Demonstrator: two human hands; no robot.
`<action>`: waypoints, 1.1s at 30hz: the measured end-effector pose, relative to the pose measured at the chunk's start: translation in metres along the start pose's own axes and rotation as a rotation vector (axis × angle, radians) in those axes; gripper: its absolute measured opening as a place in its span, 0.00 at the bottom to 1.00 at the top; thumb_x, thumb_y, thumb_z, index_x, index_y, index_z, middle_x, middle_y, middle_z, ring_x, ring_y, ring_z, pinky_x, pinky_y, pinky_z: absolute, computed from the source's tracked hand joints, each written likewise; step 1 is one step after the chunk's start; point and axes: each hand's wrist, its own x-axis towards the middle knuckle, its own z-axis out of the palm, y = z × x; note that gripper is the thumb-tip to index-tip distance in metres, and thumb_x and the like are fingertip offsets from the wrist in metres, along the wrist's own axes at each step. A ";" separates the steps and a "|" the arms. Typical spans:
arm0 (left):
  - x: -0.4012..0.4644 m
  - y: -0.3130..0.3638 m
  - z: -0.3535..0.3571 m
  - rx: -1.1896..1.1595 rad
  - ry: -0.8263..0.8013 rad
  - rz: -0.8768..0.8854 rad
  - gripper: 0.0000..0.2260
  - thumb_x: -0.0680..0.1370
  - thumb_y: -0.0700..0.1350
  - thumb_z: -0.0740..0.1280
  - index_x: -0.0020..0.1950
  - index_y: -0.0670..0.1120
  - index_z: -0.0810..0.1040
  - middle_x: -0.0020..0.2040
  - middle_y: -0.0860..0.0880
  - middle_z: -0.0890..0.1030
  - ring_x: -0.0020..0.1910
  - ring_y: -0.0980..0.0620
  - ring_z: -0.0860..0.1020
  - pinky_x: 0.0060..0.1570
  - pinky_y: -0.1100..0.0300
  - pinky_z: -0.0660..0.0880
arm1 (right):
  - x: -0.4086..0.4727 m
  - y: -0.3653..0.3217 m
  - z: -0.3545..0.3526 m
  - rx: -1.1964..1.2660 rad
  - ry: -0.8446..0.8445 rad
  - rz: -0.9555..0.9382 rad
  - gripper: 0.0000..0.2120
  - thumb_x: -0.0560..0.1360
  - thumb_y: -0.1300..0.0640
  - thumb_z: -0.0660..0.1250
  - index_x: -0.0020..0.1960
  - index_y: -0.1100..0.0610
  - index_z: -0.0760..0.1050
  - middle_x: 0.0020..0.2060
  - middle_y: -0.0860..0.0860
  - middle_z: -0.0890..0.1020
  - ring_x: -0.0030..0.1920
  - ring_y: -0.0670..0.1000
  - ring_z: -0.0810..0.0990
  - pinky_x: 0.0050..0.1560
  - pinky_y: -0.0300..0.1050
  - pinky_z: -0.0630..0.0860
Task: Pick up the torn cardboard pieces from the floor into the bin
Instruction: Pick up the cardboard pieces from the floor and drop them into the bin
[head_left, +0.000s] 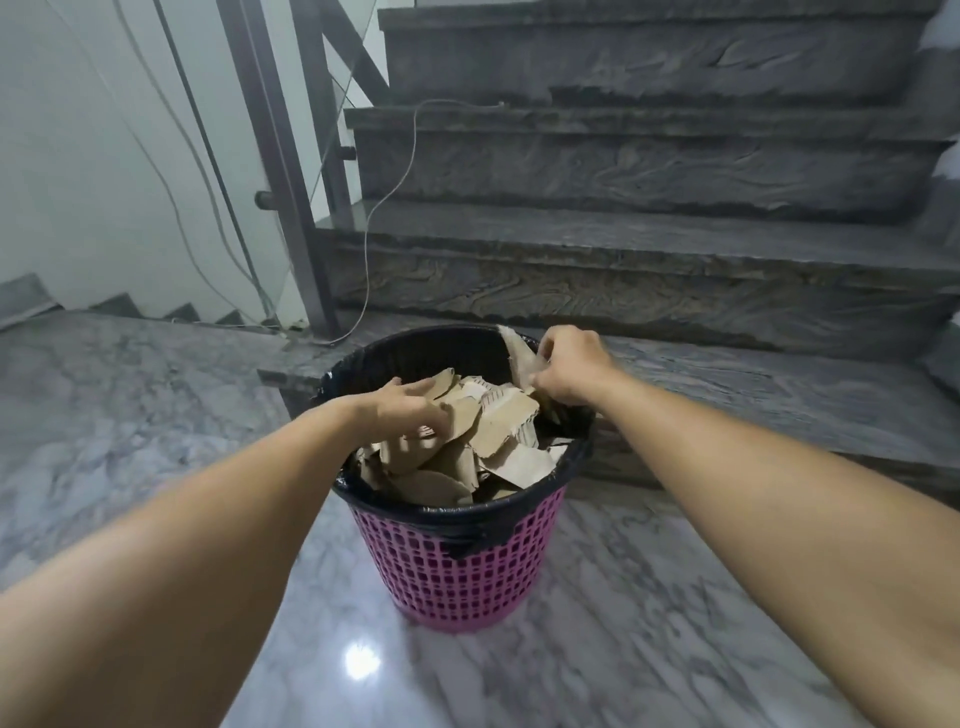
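Observation:
A pink mesh bin (457, 566) with a black liner stands on the marble floor, filled to the rim with torn brown cardboard pieces (498, 441). My left hand (410, 410) lies flat on the pile at the bin's left side, fingers spread over the pieces. My right hand (569, 371) is at the bin's far right rim, fingers pinched on an upright cardboard piece (517, 353) that sticks up above the liner.
Dark stone stairs (649, 244) rise right behind the bin. A metal railing post (283, 171) and a thin white cable (369, 249) are at the left. Glossy grey marble floor (597, 649) surrounds the bin.

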 end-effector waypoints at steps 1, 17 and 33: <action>0.003 -0.001 0.003 0.002 0.002 0.003 0.40 0.71 0.59 0.70 0.77 0.64 0.52 0.80 0.47 0.40 0.79 0.42 0.43 0.74 0.40 0.49 | -0.001 0.001 0.000 -0.042 -0.003 -0.017 0.13 0.77 0.49 0.67 0.55 0.57 0.79 0.51 0.55 0.81 0.52 0.58 0.80 0.52 0.55 0.80; 0.023 -0.014 0.018 0.183 -0.045 -0.072 0.33 0.72 0.50 0.70 0.75 0.55 0.62 0.68 0.44 0.69 0.58 0.46 0.73 0.60 0.48 0.75 | 0.004 -0.023 0.008 -0.436 -0.296 -0.142 0.03 0.71 0.65 0.66 0.41 0.59 0.75 0.41 0.55 0.79 0.39 0.53 0.79 0.37 0.47 0.78; 0.040 -0.027 0.034 0.742 -0.113 -0.041 0.56 0.68 0.57 0.76 0.74 0.64 0.30 0.79 0.48 0.34 0.77 0.35 0.47 0.70 0.39 0.63 | 0.012 -0.006 0.070 -0.674 -0.826 -0.145 0.64 0.66 0.43 0.78 0.75 0.42 0.26 0.79 0.56 0.38 0.79 0.64 0.44 0.75 0.64 0.57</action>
